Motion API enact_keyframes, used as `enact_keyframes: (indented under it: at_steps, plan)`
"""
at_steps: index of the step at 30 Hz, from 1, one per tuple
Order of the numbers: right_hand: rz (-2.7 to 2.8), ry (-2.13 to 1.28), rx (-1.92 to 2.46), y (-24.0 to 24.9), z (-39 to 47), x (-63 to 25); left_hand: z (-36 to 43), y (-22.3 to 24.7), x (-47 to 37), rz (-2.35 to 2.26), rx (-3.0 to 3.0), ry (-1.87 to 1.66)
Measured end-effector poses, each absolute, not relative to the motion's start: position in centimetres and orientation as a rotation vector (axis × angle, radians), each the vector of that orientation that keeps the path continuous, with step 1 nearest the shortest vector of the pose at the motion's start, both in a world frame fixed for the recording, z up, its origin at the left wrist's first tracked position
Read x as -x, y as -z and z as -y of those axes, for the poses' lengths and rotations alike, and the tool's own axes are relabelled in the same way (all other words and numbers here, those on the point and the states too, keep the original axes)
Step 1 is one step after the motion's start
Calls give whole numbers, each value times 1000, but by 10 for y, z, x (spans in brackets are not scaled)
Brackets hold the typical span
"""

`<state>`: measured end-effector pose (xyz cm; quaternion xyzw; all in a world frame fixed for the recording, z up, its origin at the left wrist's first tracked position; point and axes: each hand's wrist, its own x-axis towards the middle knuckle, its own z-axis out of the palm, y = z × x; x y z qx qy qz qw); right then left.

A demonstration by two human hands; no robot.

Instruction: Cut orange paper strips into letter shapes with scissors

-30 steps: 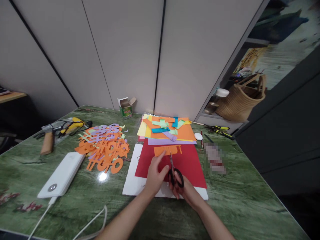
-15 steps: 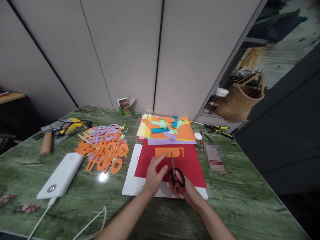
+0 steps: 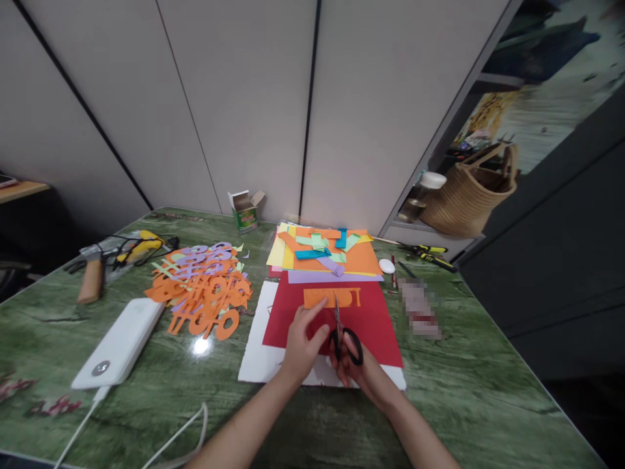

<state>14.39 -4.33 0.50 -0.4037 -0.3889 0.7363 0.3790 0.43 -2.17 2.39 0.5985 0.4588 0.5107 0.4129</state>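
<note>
In the head view an orange paper strip (image 3: 316,298) lies over a red sheet, its right end cut into narrow shapes. My left hand (image 3: 300,342) holds the strip at its lower edge, index finger stretched onto it and thumb apart from it. Whether other fingers grip from below is hidden. My right hand (image 3: 349,361) is closed around the black handles of a pair of scissors (image 3: 352,346). The blades point away from me and meet the strip's lower edge, just right of my left fingertip. Beneath lie the red sheet (image 3: 371,332) and a white sheet (image 3: 251,358).
Left of the sheets is a pile of paper cut-outs (image 3: 205,286), with a white power bank (image 3: 120,342) and cable nearer me. Coloured papers (image 3: 361,260) lie behind. A small green box (image 3: 245,218) stands by the wall; pliers (image 3: 430,254) are at the right.
The orange strip and both hands have barely shifted. The scissors have moved very slightly to the right, still at the strip's lower edge.
</note>
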Motion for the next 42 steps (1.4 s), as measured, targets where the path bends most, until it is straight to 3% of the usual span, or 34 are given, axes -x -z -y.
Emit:
enact_keyframes:
  at_steps: [42]
  plan:
    - [1070, -1738, 1168, -4, 43, -141, 19, -19, -2, -1165, -1570, -1285]
